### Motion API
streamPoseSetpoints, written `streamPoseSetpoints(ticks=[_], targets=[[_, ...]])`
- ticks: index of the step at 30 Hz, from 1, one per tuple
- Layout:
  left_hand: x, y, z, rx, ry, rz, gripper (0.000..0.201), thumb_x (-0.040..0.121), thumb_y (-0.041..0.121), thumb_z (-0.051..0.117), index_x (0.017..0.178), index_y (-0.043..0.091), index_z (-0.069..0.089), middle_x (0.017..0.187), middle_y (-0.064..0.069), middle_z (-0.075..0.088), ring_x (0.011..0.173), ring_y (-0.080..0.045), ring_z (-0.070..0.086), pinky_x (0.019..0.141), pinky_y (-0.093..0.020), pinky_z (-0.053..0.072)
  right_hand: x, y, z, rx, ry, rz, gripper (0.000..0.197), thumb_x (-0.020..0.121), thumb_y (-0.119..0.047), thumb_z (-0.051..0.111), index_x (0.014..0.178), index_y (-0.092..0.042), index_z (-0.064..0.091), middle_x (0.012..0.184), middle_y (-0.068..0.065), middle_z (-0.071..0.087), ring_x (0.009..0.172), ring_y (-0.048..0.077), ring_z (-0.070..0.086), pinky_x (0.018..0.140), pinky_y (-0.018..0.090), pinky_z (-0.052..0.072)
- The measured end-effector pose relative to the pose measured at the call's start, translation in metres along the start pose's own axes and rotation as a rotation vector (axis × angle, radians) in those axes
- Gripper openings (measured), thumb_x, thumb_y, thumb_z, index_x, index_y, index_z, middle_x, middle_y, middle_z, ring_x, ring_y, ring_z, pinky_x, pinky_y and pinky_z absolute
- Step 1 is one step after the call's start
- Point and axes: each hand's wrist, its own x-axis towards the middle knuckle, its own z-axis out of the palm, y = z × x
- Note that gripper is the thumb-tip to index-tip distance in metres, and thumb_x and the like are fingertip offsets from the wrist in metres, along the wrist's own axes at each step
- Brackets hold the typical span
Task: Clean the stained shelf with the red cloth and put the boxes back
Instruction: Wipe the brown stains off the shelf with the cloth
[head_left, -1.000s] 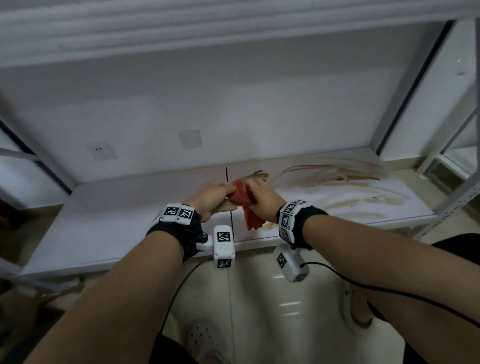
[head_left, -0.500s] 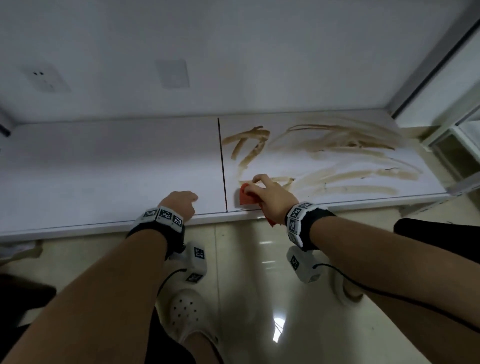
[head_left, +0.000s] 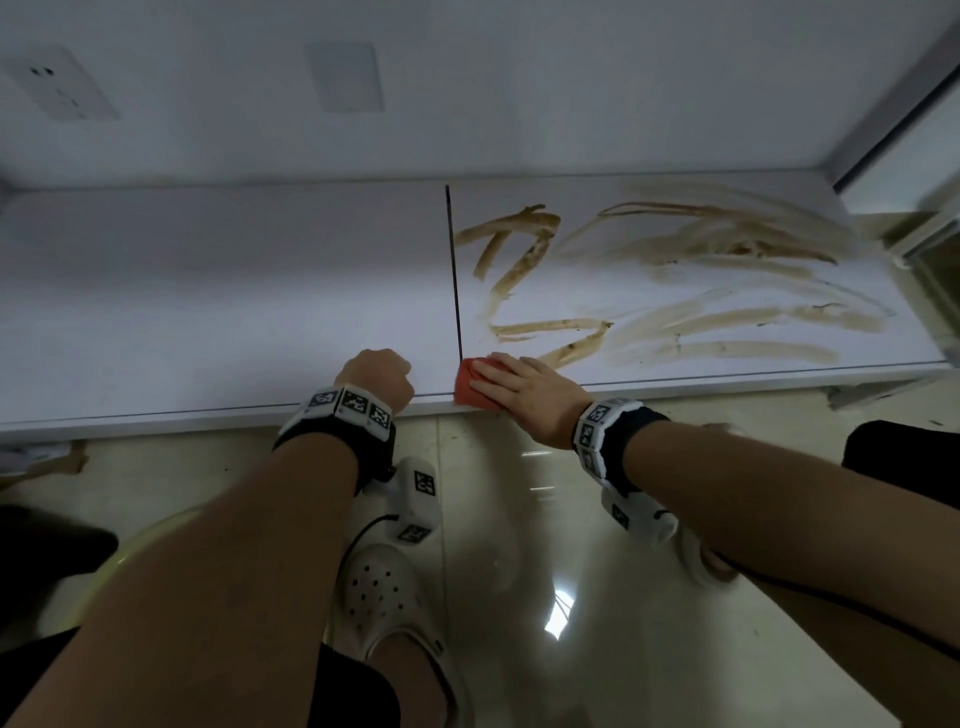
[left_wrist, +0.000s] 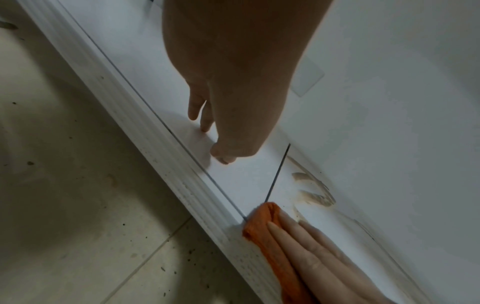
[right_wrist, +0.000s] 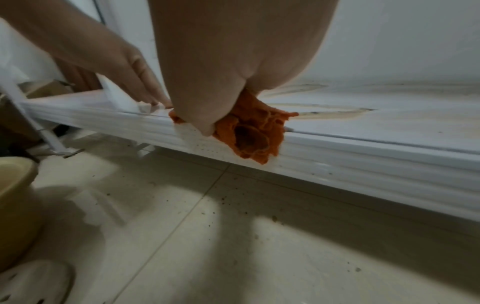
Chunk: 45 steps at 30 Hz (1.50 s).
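The low white shelf (head_left: 208, 312) has brown smeared stains (head_left: 701, 244) across its right half, right of a dark seam. The folded red cloth (head_left: 466, 391) lies on the front edge just right of that seam. My right hand (head_left: 524, 392) presses it down with straight fingers (left_wrist: 298, 246), and the cloth (right_wrist: 254, 133) bunches out under the palm over the shelf's lip. My left hand (head_left: 376, 374) holds nothing and rests its fingertips (left_wrist: 205, 125) on the clean left half, a little left of the cloth. No boxes stand on the shelf.
The wall behind carries a socket (head_left: 57, 88) and a blank plate (head_left: 345, 78). A shelf upright (head_left: 893, 88) rises at the right end. A foot in a white clog (head_left: 384, 587) is on the tiled floor, with a yellow round object (right_wrist: 13, 205) and cardboard (right_wrist: 49, 88) to the left.
A second ago both hands held the cloth above the shelf. The right hand has since set it on the front edge and flattened on it; the left hand let go and rests on the shelf.
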Motion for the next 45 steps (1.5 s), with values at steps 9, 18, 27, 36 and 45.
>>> streamPoseSetpoints(ticks=[9,18,27,36,45], targets=[[0.007,0.011,-0.002,-0.061,0.038,-0.043,0.016,0.085,0.008,0.048,0.081,0.008,0.063,0.106,-0.010,0.069,0.080,-0.020,0.050,0.071,-0.024,0.040,0.012,-0.007,-0.012,-0.067,-0.043,-0.005,0.075,0.091,-0.002,0.044,0.152,-0.026,0.007,0.160,0.006,-0.004,0.147,0.026,0.002,0.119,0.038,0.011],[0.008,0.009,0.006,-0.033,0.011,-0.031,0.017,0.087,0.010,0.045,0.090,0.007,0.061,0.111,-0.011,0.063,0.093,-0.025,0.054,0.075,-0.027,0.039,-0.025,-0.005,-0.009,0.086,-0.091,0.039,0.079,0.087,0.010,0.041,0.151,-0.026,0.013,0.160,0.003,-0.005,0.148,0.023,0.003,0.121,0.036,0.012],[0.012,0.005,0.007,-0.027,0.021,-0.013,0.030,0.088,0.014,0.042,0.110,0.006,0.061,0.123,-0.010,0.058,0.113,-0.026,0.055,0.089,-0.029,0.043,0.009,-0.004,-0.026,0.230,-0.072,0.087,0.079,0.087,0.013,0.038,0.151,-0.025,0.015,0.160,0.000,-0.002,0.148,0.019,0.005,0.120,0.033,0.011],[0.017,0.003,0.014,-0.061,0.034,-0.029,0.027,0.088,0.012,0.045,0.108,0.012,0.063,0.126,-0.008,0.058,0.108,-0.023,0.055,0.090,-0.028,0.043,-0.030,-0.002,-0.018,0.267,-0.082,0.144,0.080,0.084,0.015,0.038,0.151,-0.024,0.015,0.160,0.000,-0.001,0.148,0.019,0.004,0.121,0.034,0.010],[0.019,-0.001,0.013,-0.006,0.028,-0.009,0.026,0.088,0.012,0.043,0.103,0.011,0.063,0.123,-0.008,0.059,0.108,-0.023,0.056,0.086,-0.027,0.042,0.030,0.001,-0.031,0.264,-0.086,0.139,0.076,0.088,0.010,0.042,0.151,-0.023,0.015,0.160,0.004,0.000,0.147,0.022,0.007,0.118,0.032,0.011]])
